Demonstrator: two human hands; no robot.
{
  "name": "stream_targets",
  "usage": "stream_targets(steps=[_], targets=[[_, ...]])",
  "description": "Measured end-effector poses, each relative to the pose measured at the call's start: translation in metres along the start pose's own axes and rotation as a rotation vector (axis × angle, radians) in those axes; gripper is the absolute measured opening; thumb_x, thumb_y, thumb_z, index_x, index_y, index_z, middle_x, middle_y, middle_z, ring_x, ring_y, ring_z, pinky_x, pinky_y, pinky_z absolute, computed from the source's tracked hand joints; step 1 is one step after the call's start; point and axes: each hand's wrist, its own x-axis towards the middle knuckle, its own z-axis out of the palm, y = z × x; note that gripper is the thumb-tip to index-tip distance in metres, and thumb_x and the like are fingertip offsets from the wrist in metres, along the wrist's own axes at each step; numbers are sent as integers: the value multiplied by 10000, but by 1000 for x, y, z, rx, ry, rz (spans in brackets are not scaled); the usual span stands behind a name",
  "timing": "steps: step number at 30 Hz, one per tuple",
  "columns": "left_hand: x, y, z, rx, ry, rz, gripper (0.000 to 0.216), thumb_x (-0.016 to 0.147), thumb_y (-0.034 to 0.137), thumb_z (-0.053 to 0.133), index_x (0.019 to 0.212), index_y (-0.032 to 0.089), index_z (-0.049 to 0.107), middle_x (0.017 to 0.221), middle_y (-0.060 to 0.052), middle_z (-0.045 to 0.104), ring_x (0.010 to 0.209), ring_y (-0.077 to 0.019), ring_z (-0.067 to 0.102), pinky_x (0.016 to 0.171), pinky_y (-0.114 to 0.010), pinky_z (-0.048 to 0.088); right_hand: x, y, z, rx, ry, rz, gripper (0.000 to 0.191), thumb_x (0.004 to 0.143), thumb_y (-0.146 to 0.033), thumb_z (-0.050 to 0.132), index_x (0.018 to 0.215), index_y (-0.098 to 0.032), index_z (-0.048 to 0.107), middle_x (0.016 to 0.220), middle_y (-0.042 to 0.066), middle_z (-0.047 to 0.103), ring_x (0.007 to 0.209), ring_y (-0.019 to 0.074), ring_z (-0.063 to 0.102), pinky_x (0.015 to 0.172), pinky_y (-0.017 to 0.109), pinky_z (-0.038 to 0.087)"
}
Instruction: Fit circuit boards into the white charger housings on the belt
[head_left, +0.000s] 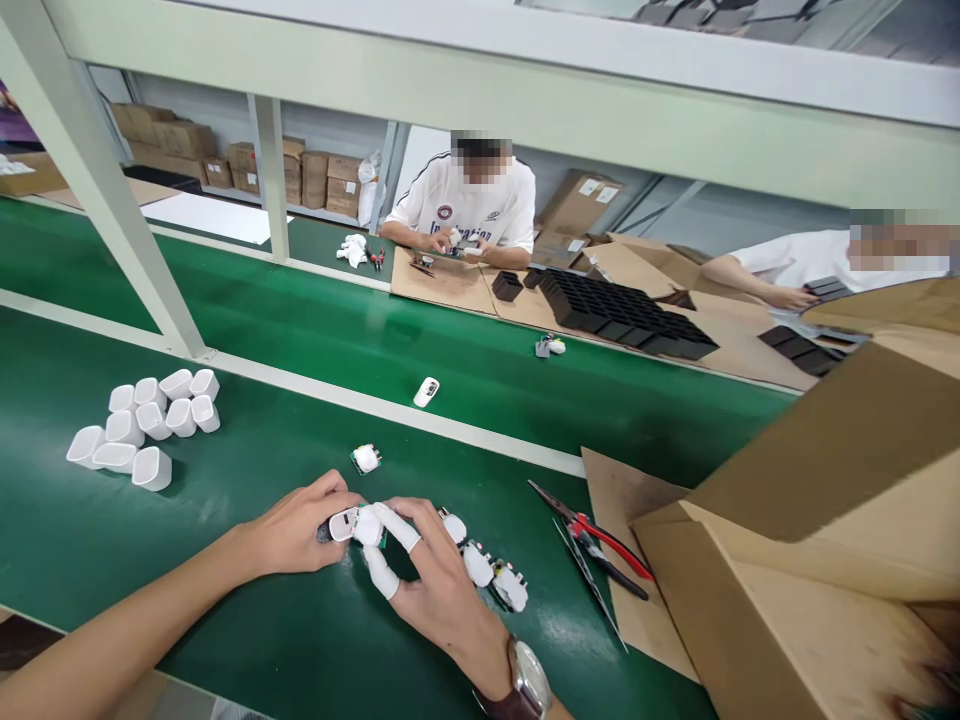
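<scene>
At a green workbench (277,650), a person's left hand (307,525) grips a small white end piece (345,524), seemingly to steady it, while the right hand (442,570), with white covers (382,575) on thumb and index finger, pinches a white-topped circuit module (369,525) right at its edge (whether the two are joined cannot be told); the covers probably keep the part clean. Pliers (611,545) and what look like tweezers (590,583) lie to the right, apparently for easy reach; white cups (152,468) stand well off to the left, perhaps to stay out of the way. Counted: eleven cups; four loose modules (366,459), one beyond the hands and three in a row beside the right hand, one of those partly hidden; one pair of pliers; one pair of tweezers; one white oval piece (427,391) past the pale rail (337,393); one large open cardboard box (705,590) at right; two co-workers (480,205) opposite
</scene>
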Motion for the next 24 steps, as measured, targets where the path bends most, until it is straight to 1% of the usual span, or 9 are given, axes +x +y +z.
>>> stream_targets(steps=[2,4,6,8,10,13,17,20,24], targets=[[0,-2,1,6,-7,-25,341,872,280,773,1190,254,654,1024,-12,589,792,-159,657,677,-268,533,-1,1,0,-3,8,2,548,944,-66,656,1443,-236,505,1201,128,638,1077,260,638,875,442,602],[-1,-4,3,75,45,-46,467,784,432,889,1129,238,640,992,3,599,730,-156,650,618,-272,510,-1,1,-1,-10,21,-4,559,942,-64,660,1451,-233,501,1201,129,638,1077,260,640,874,442,601],[-1,-6,7,214,147,-20,552,734,542,911,1069,218,616,958,3,607,691,-166,646,592,-288,497,-2,0,-2,-13,33,-13,573,942,-63,661,1465,-227,492,1212,134,642,1090,264,643,886,452,601],[-1,-7,10,361,247,45,516,786,590,853,1007,207,588,912,-5,605,657,-176,635,571,-299,480,-3,-1,-2,-15,30,-13,585,951,-71,653,1484,-225,470,1217,138,653,1105,270,648,904,467,604],[-1,-6,12,466,303,99,431,869,577,770,964,210,565,863,-8,594,630,-178,619,554,-301,463,-4,-4,-1,-34,15,-16,578,959,-78,641,1486,-229,460,1221,140,663,1114,277,655,912,476,610],[0,-2,13,560,331,132,346,937,526,697,935,214,547,827,-15,590,621,-181,614,560,-302,467,-4,-6,0,-82,5,-46,556,955,-67,641,1462,-223,477,1233,152,665,1116,290,657,897,476,616],[2,4,12,631,344,165,307,1007,492,612,924,205,545,820,-35,602,636,-193,625,582,-318,497,-1,-8,-2,-85,-9,-68,548,956,-62,637,1458,-215,479,1230,158,666,1104,289,657,883,468,616],[2,8,13,694,355,170,298,1048,456,540,883,208,539,792,-31,588,632,-185,616,589,-314,498,-1,-8,-2,-89,-26,-71,546,958,-63,634,1459,-212,478,1226,155,668,1094,286,659,880,463,614],[2,10,14,735,354,166,287,1054,421,525,862,208,532,769,-26,566,627,-188,612,577,-314,492,-4,-4,1,-127,-62,-75,516,963,-63,626,1441,-204,490,1237,159,661,1087,294,643,858,466,609]])
